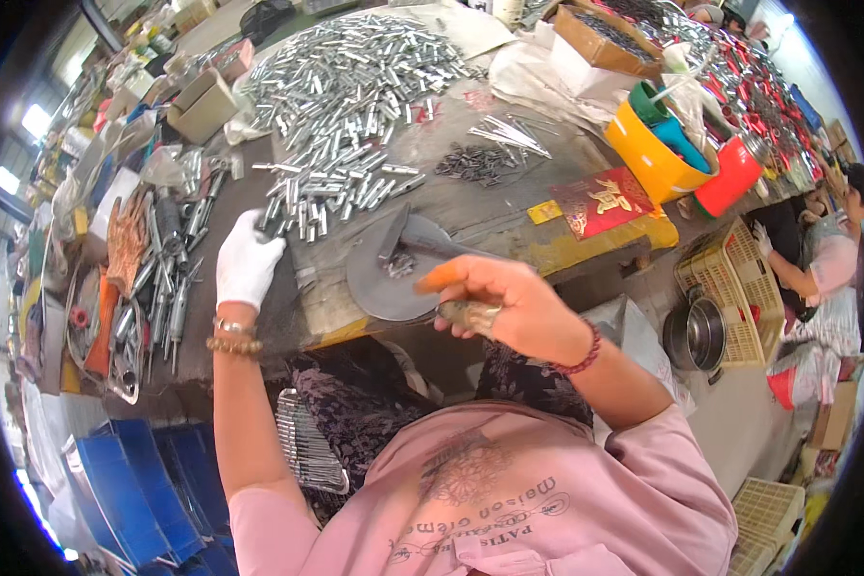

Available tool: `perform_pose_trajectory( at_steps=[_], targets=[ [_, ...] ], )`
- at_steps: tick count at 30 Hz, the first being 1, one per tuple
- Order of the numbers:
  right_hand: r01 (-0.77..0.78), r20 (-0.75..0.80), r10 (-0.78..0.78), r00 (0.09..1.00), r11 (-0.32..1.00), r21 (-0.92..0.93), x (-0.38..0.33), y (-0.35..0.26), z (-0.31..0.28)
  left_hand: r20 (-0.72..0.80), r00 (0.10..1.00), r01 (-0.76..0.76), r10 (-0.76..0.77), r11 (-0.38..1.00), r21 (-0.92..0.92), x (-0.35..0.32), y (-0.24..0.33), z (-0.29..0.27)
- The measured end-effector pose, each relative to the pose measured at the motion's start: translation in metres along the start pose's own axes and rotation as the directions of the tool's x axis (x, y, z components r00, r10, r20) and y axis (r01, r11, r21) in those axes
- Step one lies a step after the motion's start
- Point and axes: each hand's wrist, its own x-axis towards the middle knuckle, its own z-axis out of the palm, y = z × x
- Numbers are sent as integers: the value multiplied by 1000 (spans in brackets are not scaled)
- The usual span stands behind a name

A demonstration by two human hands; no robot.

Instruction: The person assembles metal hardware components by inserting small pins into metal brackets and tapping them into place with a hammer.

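My left hand (pixel 250 261), in a white glove, is closed at the near left edge of a pile of short shiny metal tubes (pixel 355 82). Its fingertips are curled under, so what they hold, if anything, is hidden. My bare right hand (pixel 518 312) hovers off the bench's near edge, fingers curled in. A greyish patch shows at those fingers; I cannot make out whether it is a held piece or a covering. Between my hands lies a round grey metal plate (pixel 379 300). A hammer (pixel 422 235) rests across it, beside a few tiny metal bits (pixel 401 266).
Small dark metal pieces (pixel 475 165), thin pale rods (pixel 509 134) and a red packet (pixel 600 204) lie beyond the plate. Screwdriver-like tools (pixel 171 278) crowd the left. A yellow container (pixel 648 154) and red bottle (pixel 732 173) stand right. Another person's hand (pixel 761 240) is near yellow crates (pixel 730 288).
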Motion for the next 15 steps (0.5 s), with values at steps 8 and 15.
perform_pose_trajectory(
  at_steps=[8, 15],
  targets=[
    [-138, -275, -497, 823, 294, -946, 77, -10, -136, 126, 981, 154, -147, 197, -968, -64, 55, -12],
    [-241, -143, -419, 897, -191, -951, 125, 6, -168, 301, 952, 277, -49, 555, -785, -111, 107, 4]
  ],
)
